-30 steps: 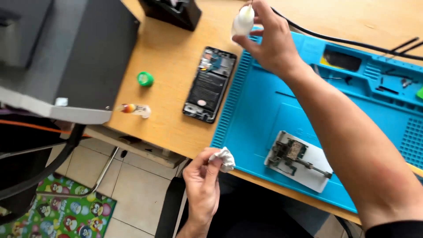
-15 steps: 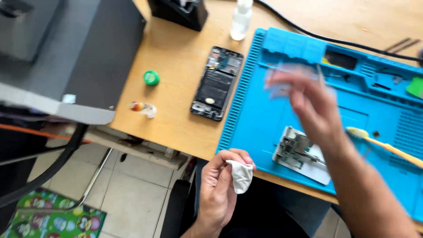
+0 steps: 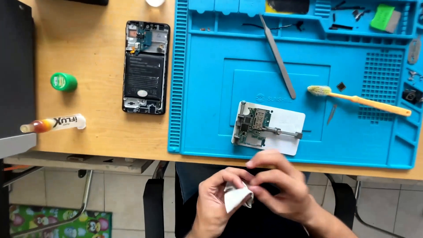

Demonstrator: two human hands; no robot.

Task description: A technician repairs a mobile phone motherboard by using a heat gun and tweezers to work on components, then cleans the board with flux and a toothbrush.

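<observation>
small white wipe (image 3: 237, 199) sits below the near desk edge over the lap, looks soft, light and floppy so best pinched at a folded edge, left hand (image 3: 216, 203) curled round it from the left, right hand (image 3: 282, 189) fingers nearly closed, pinching its right corner.

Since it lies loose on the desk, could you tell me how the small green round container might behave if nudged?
The green container looks small and probably light, so a nudge would likely shift it. It seems to lie on its side on the wooden desk, so it may roll.
</observation>
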